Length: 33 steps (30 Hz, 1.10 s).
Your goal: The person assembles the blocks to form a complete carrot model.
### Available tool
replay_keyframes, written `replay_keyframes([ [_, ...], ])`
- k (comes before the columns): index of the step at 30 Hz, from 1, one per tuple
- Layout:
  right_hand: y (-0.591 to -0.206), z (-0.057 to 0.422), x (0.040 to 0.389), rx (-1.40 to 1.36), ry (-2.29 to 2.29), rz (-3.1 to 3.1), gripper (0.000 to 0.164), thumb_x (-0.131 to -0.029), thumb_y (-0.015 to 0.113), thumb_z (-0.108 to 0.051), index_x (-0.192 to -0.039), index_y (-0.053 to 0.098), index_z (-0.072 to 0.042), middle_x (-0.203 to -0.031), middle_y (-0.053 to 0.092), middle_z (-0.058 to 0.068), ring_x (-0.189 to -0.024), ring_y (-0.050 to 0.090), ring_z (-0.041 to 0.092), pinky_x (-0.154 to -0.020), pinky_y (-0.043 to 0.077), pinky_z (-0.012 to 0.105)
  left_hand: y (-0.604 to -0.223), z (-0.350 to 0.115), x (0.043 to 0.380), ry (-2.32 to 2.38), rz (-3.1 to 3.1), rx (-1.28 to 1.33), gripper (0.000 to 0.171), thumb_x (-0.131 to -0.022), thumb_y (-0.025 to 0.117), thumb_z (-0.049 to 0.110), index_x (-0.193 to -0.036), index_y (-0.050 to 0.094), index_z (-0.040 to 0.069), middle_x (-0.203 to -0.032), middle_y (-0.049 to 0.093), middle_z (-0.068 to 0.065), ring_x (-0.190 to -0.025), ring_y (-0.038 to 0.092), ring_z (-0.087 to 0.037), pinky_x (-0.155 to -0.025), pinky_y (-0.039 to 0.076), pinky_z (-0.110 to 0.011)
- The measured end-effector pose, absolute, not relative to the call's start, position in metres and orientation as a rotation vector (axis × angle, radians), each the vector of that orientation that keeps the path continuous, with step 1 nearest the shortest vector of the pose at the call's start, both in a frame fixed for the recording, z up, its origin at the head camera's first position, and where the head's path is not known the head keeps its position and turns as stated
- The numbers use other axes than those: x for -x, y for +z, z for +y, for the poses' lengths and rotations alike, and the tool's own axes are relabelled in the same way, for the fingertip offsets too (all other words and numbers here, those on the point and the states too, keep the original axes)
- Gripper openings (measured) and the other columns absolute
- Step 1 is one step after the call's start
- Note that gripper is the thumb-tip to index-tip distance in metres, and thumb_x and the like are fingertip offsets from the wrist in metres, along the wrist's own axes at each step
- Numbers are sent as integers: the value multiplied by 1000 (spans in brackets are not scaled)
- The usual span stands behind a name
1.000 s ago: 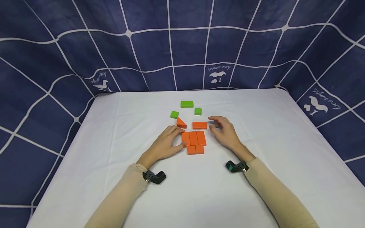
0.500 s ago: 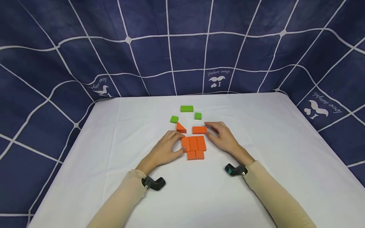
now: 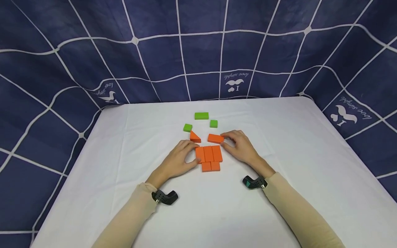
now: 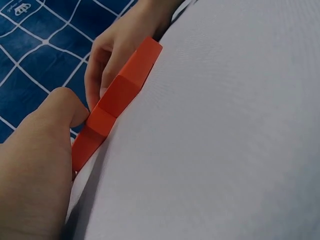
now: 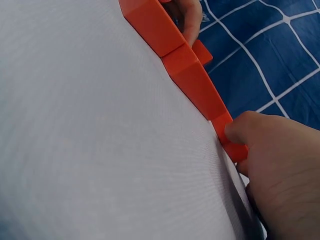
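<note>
Three orange rectangular blocks lie side by side as a row (image 3: 209, 154) in the head view, with two small orange square blocks (image 3: 211, 167) against their near edge. My left hand (image 3: 175, 160) holds the leftmost rectangular block, fingers at its far end and thumb at its near end. Just beyond the row, a separate orange rectangular block (image 3: 214, 138) lies slightly turned, and my right hand (image 3: 242, 150) pinches its right end between thumb and fingers. An orange triangular block (image 3: 195, 138) sits left of that one. In the left wrist view, orange blocks (image 4: 120, 95) partly hide the other hand.
Farther back lie a green rectangular block (image 3: 201, 116) and two small green blocks, the left one (image 3: 187, 127) close to the triangle and the right one (image 3: 213, 123) beyond the loose orange block. A white cloth (image 3: 198, 213) covers the table; a blue gridded curtain (image 3: 161, 51) hangs behind.
My right hand has moved left onto the separate orange block and taken hold of its right end; that block has turned slightly. My left hand stays at the row. The head view shifts a little.
</note>
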State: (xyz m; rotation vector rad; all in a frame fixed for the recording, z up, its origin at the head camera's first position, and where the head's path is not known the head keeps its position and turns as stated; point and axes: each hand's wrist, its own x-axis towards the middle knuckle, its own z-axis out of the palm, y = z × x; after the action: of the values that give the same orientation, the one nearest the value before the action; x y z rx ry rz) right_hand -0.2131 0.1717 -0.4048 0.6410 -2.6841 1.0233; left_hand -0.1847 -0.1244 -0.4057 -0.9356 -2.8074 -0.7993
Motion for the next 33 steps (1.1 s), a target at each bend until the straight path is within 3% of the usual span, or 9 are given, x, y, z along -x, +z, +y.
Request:
replay_keyframes([
  [6, -403, 173, 213, -571, 1070, -2658, 32, -91, 76, -20, -120, 74, -8, -114, 74, 9, -104, 61, 26, -89, 50, 41, -406, -125, 186, -807, -2807, 942, 52, -94, 68, 43, -136, 61, 12, -136, 57, -4, -130, 49, -22, -115, 43, -43],
  [17, -404, 177, 200, -468, 1209, -2586, 32, -91, 79, -18, -121, 74, -12, -116, 72, 6, -103, 63, 22, -91, 54, 41, -407, -126, 187, -814, -2825, 926, 53, -95, 68, 45, -137, 61, 14, -138, 56, -3, -132, 48, -21, -116, 41, -44],
  [25, -405, 182, 180, -496, 1257, -2530, 31, -89, 81, -15, -119, 74, -14, -114, 72, 2, -100, 63, 16, -89, 52, 29, -408, -126, 187, -817, -2808, 933, 52, -94, 68, 44, -136, 62, 14, -138, 57, -3, -132, 49, -21, -116, 42, -44],
  [33, -404, 183, 175, -556, 1317, -2476, 32, -88, 81, -13, -119, 74, -16, -113, 72, 0, -98, 63, 17, -88, 51, 29, -406, -127, 186, -820, -2803, 931, 51, -94, 68, 43, -135, 62, 13, -137, 57, -3, -132, 50, -22, -116, 42, -44],
])
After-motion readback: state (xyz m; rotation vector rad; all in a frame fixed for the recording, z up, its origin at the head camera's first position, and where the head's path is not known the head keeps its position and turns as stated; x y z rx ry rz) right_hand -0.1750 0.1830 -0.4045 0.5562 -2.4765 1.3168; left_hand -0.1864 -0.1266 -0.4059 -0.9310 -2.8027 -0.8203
